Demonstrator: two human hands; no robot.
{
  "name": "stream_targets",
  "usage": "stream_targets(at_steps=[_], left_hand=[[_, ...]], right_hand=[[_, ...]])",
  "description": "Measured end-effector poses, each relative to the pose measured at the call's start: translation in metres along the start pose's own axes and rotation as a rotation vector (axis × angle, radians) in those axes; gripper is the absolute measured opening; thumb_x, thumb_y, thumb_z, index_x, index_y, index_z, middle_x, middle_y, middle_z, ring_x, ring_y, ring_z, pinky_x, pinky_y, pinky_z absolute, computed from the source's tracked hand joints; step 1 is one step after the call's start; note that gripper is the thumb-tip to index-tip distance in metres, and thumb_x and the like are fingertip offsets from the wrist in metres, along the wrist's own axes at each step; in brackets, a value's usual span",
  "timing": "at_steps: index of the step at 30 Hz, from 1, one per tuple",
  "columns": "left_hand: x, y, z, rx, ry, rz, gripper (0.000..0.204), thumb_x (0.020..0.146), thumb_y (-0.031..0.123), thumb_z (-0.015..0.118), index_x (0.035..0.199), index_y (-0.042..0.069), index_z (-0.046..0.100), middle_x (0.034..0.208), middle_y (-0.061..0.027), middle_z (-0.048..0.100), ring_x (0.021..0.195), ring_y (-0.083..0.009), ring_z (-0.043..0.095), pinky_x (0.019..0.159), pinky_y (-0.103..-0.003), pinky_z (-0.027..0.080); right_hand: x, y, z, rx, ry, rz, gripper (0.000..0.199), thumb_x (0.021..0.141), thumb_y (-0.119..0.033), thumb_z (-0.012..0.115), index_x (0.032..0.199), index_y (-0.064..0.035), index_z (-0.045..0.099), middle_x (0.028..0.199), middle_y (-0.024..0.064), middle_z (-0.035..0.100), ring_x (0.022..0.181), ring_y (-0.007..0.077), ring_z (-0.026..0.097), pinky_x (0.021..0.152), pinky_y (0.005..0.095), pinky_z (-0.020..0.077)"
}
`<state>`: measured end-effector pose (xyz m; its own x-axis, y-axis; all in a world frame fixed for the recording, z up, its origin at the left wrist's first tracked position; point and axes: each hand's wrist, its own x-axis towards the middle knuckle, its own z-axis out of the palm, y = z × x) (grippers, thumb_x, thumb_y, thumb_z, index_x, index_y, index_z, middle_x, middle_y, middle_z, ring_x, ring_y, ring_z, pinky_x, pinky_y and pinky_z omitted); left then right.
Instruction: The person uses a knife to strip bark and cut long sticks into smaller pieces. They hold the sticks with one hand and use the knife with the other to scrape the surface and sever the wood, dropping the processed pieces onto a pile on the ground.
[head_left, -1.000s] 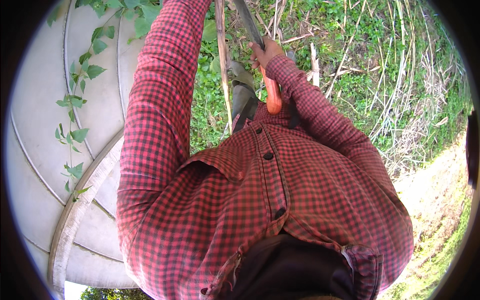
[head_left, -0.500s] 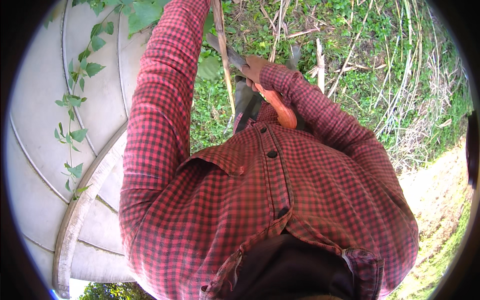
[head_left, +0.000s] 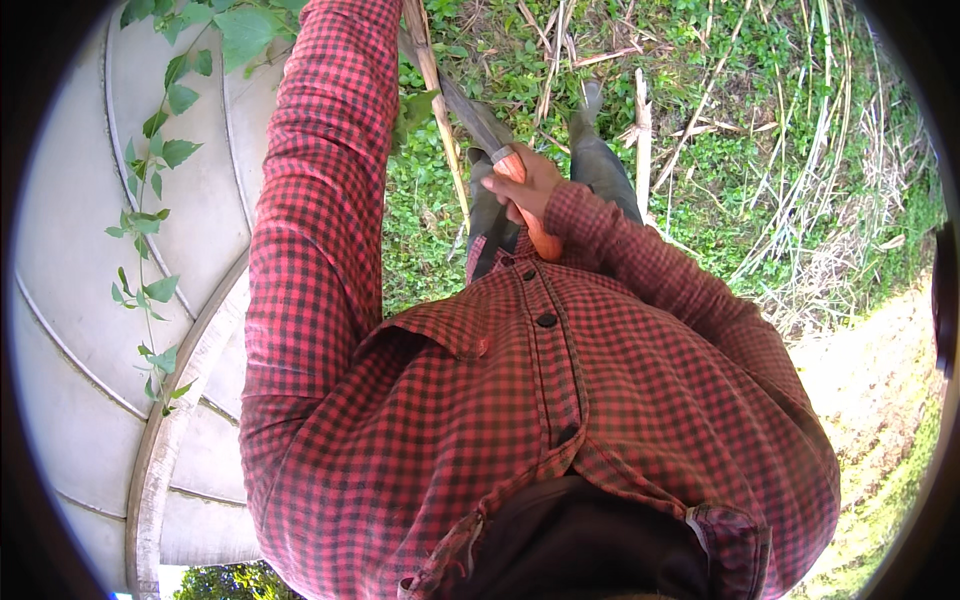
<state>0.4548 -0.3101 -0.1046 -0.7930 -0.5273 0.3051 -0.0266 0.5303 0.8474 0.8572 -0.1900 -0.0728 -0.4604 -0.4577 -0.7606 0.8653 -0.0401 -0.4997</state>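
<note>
The person's right grip (head_left: 530,186) is closing firmly around the handle (head_left: 541,236) of a long knife (head_left: 501,155), the fingers wrapping over the orange-red wood just below the metal collar. The knife is lying slantwise in front of the body, its handle end pointing down toward the shirt (head_left: 470,400) and its grey blade (head_left: 474,112) reaching up and to the left. A dry stalk (head_left: 440,110) is crossing the blade near its far end; whether the two are touching, I cannot tell. The left arm is stretching up past the top edge in its checked sleeve (head_left: 322,180), so the left hand is lying out of sight, and I cannot tell how far its grip is opening or what it is holding. Below the knife, dark legs (head_left: 598,165) are standing on ground covered with low green plants (head_left: 690,200). A pale broken stalk (head_left: 642,140) is lying to the right of the legs, and long dry stems (head_left: 815,150) are spreading farther right. On the left, a leafy vine (head_left: 150,225) is hanging across a grey jointed surface (head_left: 65,240) with a curved pale rim (head_left: 150,480).
</note>
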Motion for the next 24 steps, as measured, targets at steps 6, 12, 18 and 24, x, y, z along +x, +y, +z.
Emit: stream_targets(at_steps=[6,12,18,24], left_hand=[[-0.004,-0.016,0.007,-0.089,0.000,-0.010,0.028,0.086,0.016,0.046,0.095,-0.005,0.061,0.087,-0.0207,0.063,0.083,-0.0324,0.061,0.076,-0.037,0.044],[-0.009,-0.011,0.007,0.002,0.009,0.125,0.030,0.086,0.021,0.045,0.091,-0.003,0.061,0.087,-0.0228,0.062,0.082,-0.0352,0.060,0.076,-0.039,0.044],[-0.009,-0.049,-0.007,0.130,-0.076,0.013,0.034,0.087,0.026,0.045,0.079,-0.002,0.060,0.074,-0.0200,0.061,0.070,-0.0336,0.058,0.067,-0.042,0.043],[-0.004,-0.051,0.010,0.004,0.045,0.152,0.031,0.085,0.022,0.045,0.076,-0.004,0.057,0.067,-0.0180,0.057,0.063,-0.0262,0.055,0.063,-0.038,0.042]], right_hand=[[-0.007,-0.044,-0.045,0.247,0.123,-0.173,0.019,0.083,-0.016,0.060,0.093,-0.0021,0.052,0.059,0.0052,0.052,0.041,0.0131,0.049,0.037,0.0268,0.0410],[0.027,-0.050,-0.016,-0.006,0.263,-0.230,0.020,0.079,-0.014,0.061,0.089,-0.0006,0.051,0.056,0.0060,0.052,0.039,0.0165,0.051,0.035,0.0301,0.0414],[0.040,-0.026,-0.022,0.336,-0.021,0.001,0.030,0.073,-0.011,0.063,0.099,0.0008,0.051,0.064,0.0122,0.057,0.041,0.0195,0.052,0.039,0.0336,0.0441],[0.040,-0.028,-0.019,-0.073,0.204,-0.295,0.027,0.076,-0.010,0.061,0.098,0.0001,0.048,0.059,0.0075,0.053,0.041,0.0180,0.051,0.037,0.0312,0.0416]])
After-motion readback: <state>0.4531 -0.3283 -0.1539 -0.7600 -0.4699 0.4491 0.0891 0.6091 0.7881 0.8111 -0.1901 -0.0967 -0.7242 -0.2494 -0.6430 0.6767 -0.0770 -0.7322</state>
